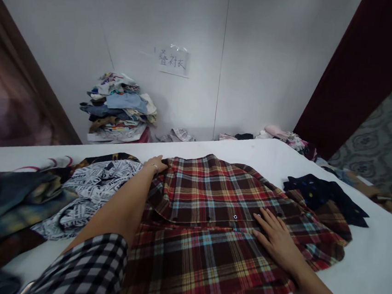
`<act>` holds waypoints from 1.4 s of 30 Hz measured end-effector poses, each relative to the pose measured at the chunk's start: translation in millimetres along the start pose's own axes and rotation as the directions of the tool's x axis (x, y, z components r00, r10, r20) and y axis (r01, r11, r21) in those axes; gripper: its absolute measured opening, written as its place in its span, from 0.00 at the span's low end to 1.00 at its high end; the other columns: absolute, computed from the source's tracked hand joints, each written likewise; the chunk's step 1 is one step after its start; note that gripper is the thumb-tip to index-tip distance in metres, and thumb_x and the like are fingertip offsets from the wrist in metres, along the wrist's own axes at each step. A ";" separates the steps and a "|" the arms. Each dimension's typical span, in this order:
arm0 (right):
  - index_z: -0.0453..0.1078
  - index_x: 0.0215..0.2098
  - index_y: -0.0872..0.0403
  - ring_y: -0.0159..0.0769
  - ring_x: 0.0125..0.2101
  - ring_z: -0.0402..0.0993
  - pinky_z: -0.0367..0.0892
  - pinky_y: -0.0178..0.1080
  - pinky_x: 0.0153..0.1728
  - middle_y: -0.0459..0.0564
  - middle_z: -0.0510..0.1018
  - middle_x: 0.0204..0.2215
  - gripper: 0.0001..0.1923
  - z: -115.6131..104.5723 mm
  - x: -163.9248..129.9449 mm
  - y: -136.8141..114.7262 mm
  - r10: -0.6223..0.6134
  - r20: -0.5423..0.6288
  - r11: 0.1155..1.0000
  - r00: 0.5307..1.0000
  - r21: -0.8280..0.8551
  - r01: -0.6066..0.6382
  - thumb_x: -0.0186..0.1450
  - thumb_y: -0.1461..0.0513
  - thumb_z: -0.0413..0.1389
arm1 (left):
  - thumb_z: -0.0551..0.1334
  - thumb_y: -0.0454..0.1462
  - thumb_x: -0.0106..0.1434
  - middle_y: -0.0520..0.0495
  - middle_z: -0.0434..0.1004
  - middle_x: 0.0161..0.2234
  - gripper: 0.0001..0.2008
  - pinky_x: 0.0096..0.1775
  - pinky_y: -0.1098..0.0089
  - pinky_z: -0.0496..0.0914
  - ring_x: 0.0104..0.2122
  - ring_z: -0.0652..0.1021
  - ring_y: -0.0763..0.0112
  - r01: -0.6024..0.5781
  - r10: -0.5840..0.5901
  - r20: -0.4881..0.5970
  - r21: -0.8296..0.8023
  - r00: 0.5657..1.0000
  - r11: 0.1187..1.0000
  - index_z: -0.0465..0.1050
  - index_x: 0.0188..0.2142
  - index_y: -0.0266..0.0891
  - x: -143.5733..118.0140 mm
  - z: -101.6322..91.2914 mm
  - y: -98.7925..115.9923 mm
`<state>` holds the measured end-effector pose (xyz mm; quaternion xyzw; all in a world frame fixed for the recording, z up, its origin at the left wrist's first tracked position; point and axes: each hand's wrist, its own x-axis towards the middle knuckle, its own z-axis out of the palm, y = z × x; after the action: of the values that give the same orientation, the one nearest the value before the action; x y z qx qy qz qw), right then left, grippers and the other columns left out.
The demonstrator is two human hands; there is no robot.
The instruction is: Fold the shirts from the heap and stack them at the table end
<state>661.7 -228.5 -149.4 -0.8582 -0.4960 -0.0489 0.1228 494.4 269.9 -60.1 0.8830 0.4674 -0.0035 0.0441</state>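
Note:
A brown, red and yellow plaid shirt [209, 185] lies spread on the white table, its buttoned front running across the middle. At the shirt's far left corner, my left hand [157, 163] has its fingers closed on the edge of the cloth; the fingertips are partly hidden. My right hand [277, 240] rests flat on the shirt near the button line, fingers spread and nothing gripped. Part of the shirt's near left side is covered by my left arm.
Black-and-white printed cloth [98, 184] and dark green garments [13, 203] lie left on the white table [367, 270]. A navy garment [323, 194] is at the right. Behind stands a stack of folded clothes [120, 107], with more clothes [280, 134] along the wall.

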 end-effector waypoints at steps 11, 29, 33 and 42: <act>0.62 0.61 0.49 0.48 0.66 0.50 0.52 0.57 0.61 0.55 0.57 0.65 0.29 -25.1 -0.3 -6.2 0.043 -0.177 0.964 0.983 0.266 0.006 0.66 0.48 0.50 | 0.51 0.44 0.64 0.42 0.76 0.46 0.18 0.51 0.64 0.64 0.48 0.73 0.61 -0.474 0.464 -0.211 0.002 0.861 0.881 0.75 0.44 0.39 -111.1 -32.2 38.1; 0.75 0.43 0.51 0.42 0.43 0.73 0.67 0.44 0.49 0.52 0.77 0.41 0.14 -59.9 1.3 -24.7 -0.149 0.150 0.935 0.977 0.342 0.090 0.59 0.59 0.60 | 0.59 0.34 0.59 0.42 0.77 0.36 0.05 0.43 0.59 0.65 0.42 0.76 0.56 -0.633 0.646 -0.038 0.164 0.762 0.757 0.74 0.31 0.40 -286.5 -0.6 -0.4; 0.74 0.31 0.51 0.38 0.36 0.72 0.68 0.40 0.43 0.48 0.77 0.34 0.04 -70.4 -12.8 -32.5 -0.167 0.188 0.926 0.968 0.366 0.089 0.60 0.63 0.56 | 0.56 0.30 0.58 0.44 0.75 0.35 0.07 0.41 0.60 0.64 0.38 0.75 0.60 -0.726 0.753 -0.143 0.202 0.643 0.658 0.72 0.32 0.40 -307.2 -4.4 -15.4; 0.71 0.48 0.48 0.41 0.44 0.73 0.67 0.43 0.48 0.48 0.77 0.45 0.19 -87.7 -36.3 -39.3 -0.158 0.202 0.894 0.967 0.444 0.054 0.58 0.64 0.54 | 0.51 0.31 0.63 0.46 0.76 0.32 0.12 0.45 0.59 0.64 0.35 0.74 0.64 -0.742 0.786 -0.237 0.261 0.571 0.617 0.72 0.33 0.42 -336.6 -5.2 -36.2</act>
<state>612.8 -263.0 -65.8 -0.7803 -0.5516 0.1572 0.2494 274.8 12.9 -41.6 0.9858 0.0383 0.1321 -0.0959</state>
